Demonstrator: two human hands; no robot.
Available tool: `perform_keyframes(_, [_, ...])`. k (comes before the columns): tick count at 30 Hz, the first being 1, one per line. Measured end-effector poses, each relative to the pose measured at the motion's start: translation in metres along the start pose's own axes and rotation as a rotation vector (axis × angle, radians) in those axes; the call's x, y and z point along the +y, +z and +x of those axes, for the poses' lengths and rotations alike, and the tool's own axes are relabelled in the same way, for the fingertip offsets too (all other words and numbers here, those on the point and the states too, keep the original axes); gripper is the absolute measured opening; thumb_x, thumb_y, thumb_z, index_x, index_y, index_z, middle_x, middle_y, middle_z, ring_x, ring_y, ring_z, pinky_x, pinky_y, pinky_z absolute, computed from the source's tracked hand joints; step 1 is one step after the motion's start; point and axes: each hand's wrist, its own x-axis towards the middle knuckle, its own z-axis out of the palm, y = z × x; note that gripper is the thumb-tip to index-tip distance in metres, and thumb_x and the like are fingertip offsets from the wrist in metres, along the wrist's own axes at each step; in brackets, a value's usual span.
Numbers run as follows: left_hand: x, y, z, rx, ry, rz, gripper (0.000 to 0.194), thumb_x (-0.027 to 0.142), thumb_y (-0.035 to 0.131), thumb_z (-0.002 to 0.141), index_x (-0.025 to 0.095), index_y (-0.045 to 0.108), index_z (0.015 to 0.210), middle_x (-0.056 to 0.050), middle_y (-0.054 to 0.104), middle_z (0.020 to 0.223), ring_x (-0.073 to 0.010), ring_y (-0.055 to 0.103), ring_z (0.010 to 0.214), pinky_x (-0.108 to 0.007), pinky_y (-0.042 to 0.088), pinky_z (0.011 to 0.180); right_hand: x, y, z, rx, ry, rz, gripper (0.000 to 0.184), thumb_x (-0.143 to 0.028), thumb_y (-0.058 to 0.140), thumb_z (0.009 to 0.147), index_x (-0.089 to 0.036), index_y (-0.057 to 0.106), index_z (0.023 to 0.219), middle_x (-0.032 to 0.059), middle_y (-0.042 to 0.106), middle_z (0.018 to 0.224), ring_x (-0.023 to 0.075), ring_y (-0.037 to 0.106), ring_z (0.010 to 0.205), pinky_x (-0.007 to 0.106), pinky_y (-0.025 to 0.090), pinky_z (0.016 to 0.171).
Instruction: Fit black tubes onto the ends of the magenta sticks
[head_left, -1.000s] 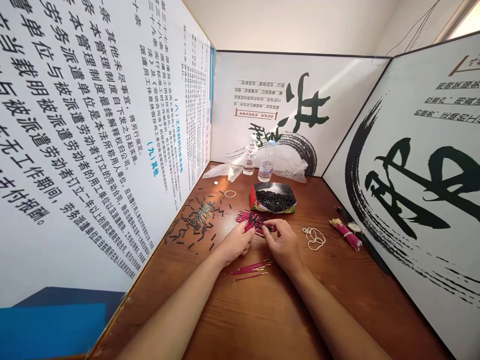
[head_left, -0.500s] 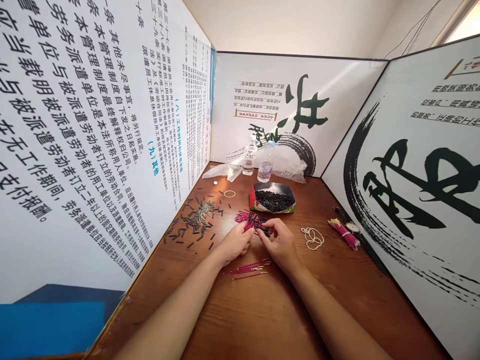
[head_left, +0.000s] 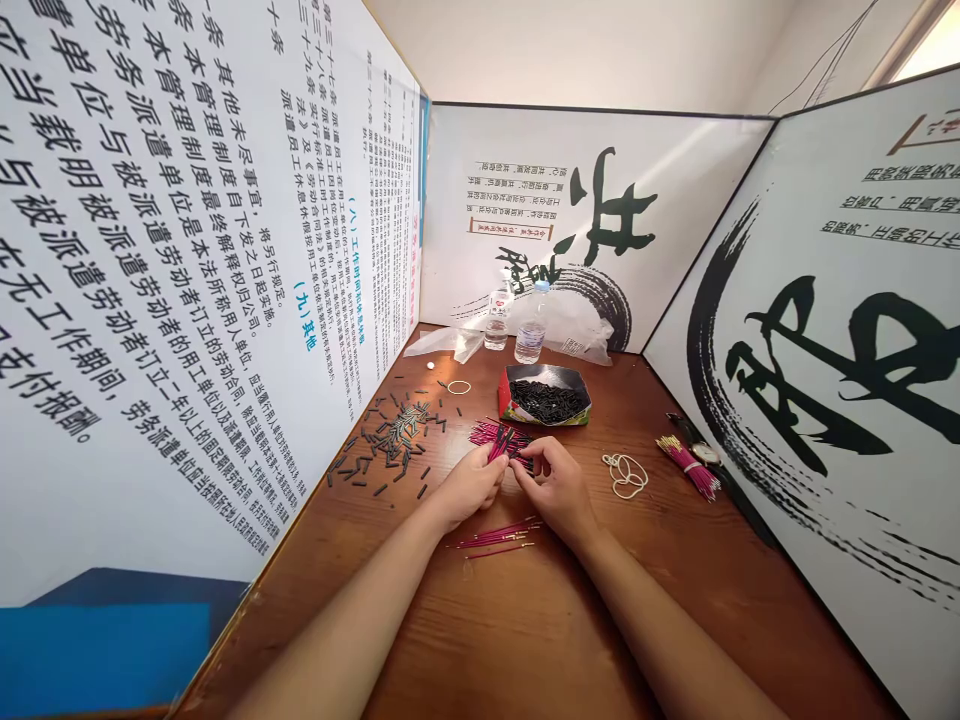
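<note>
"What are the fingers doing?"
"The left hand pinches a bunch of pink wires. The right hand has thumb and forefinger close together at the bunch's right; whether they grip anything, I can't tell."
"Around them?"
"Loose wires near, black tubes left, rubber bands right, a red box far."

bench: brown, wood-grain pattern. wires in left fingers: magenta, black sections. loose wires, mid-bench: magenta, gold tips. short tubes, left edge: dark grey to black. box, toward back edge: red and green outside, pieces inside black. wire bundle, right edge: magenta, yellow-gold ends, white band. back panel: white, black brush-stroke pattern.
</note>
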Motion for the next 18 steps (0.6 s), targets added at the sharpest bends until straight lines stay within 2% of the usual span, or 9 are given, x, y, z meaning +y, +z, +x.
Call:
perform_keyframes(10, [-0.0018, -0.0033, 0.0036, 0.067, -0.040, -0.081, 0.026, 0.032, 0.051, 0.081, 0.025, 0.026, 0.083, 0.013, 0.029, 0.055, -0.0030, 0.014, 0.038, -0.015, 0.008, 0.040, -0.0008, -0.0026, 0.0016, 0.017, 0.092, 0.013, 0.017, -0.020, 0.050, 0.087, -0.019, 0.058, 0.102, 0.0022, 0.058, 0.083, 0.0136, 0.051, 0.066, 0.027, 0.044, 0.061])
perform_keyframes(14, [-0.0007, -0.0023, 0.0022, 0.059, -0.031, -0.079, 0.025, 0.032, 0.051, 0.081, 0.024, 0.028, 0.083, 0.012, 0.030, 0.055, -0.0027, 0.015, 0.038, -0.015, 0.008, 0.041, 0.0007, -0.0021, 0.0011, -0.036, 0.075, 0.037, 0.032, -0.017, 0.047, 0.088, -0.019, 0.056, 0.118, 0.0034, 0.059, 0.091, 0.0133, 0.052, 0.067, 0.027, 0.045, 0.062])
perform_keyframes(18, [0.0007, -0.0024, 0.0014, 0.011, -0.033, -0.072, 0.020, 0.032, 0.051, 0.082, 0.024, 0.035, 0.091, 0.012, 0.031, 0.055, -0.0026, 0.014, 0.038, -0.015, 0.008, 0.041, 0.0014, -0.0021, 0.0010, -0.092, 0.052, 0.034, 0.044, -0.015, 0.046, 0.087, -0.022, 0.051, 0.131, 0.0046, 0.060, 0.099, 0.0134, 0.053, 0.070, 0.028, 0.047, 0.066])
